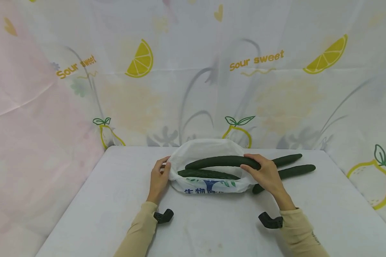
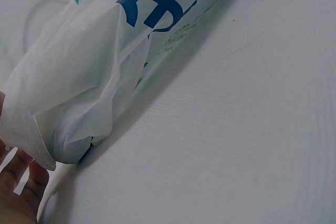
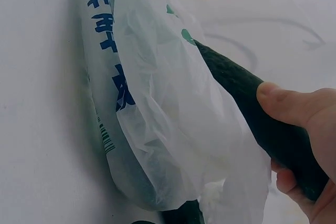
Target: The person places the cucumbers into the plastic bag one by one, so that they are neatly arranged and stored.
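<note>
I note a white surface. Beyond its far edge I see printed cloth with orange "Sour sweet" lettering and yellow citrus wedges. I record a lemon outline by the far left corner; pinkish cloth beyond the left edge.

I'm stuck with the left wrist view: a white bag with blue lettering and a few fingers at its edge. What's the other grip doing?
Observer: The head view shows the right hand's grip holding a cucumber near one end, at the open mouth of the white bag.

Operator: Oh, cucumbers! Is anything inside the bag?

Observer: Yes, another cucumber shows through the opening, below the held one.

Operator: And are there any outside it?

Observer: Two more cucumbers show on the table to the right of the bag, both partly hidden by the right hand.
</note>
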Demonstrator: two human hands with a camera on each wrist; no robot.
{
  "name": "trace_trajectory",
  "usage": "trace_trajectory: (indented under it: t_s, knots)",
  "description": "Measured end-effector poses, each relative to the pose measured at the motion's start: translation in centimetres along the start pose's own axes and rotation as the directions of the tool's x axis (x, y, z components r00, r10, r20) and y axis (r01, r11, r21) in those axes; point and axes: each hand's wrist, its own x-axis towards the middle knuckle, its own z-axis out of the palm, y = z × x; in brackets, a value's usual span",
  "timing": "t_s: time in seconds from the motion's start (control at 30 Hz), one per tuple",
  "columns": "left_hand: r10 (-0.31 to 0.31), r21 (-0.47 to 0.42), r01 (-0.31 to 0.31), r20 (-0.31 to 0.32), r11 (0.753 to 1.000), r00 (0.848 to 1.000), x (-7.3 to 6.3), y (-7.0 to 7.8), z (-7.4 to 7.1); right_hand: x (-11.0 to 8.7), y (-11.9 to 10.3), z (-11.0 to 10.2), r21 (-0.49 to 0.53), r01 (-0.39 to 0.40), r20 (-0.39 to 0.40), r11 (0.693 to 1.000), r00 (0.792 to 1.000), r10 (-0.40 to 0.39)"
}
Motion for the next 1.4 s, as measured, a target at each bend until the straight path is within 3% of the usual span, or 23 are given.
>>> trace_trajectory:
  t_s: [0.73,0.87,1.13,1.4]
  knots:
    - [0.023,-0.005,-0.023,-0.008,1.0,1.0,-0.1,0.0,0.1,0.6,-0.6,1.1,0.03,0.019,0.012,0.999,1.0,-0.019]
    - [0.032,-0.029,-0.032,-0.011,0.999,0.999,0.0,-0.2,0.2,0.8,-0.6,1.3,0.047,0.001,0.033,0.999,0.999,-0.003]
    - [-0.019,-0.023,0.019,0.016,1.0,1.0,-0.2,0.0,0.0,0.9,-0.8,1.7,0.091,-0.034,0.069,0.995,0.997,0.028]
    - [-0.008,-0.019,0.009,0.015,1.0,1.0,-0.1,-0.1,0.0,1.2,-1.0,2.4,0.082,-0.071,0.131,0.994,0.99,0.06]
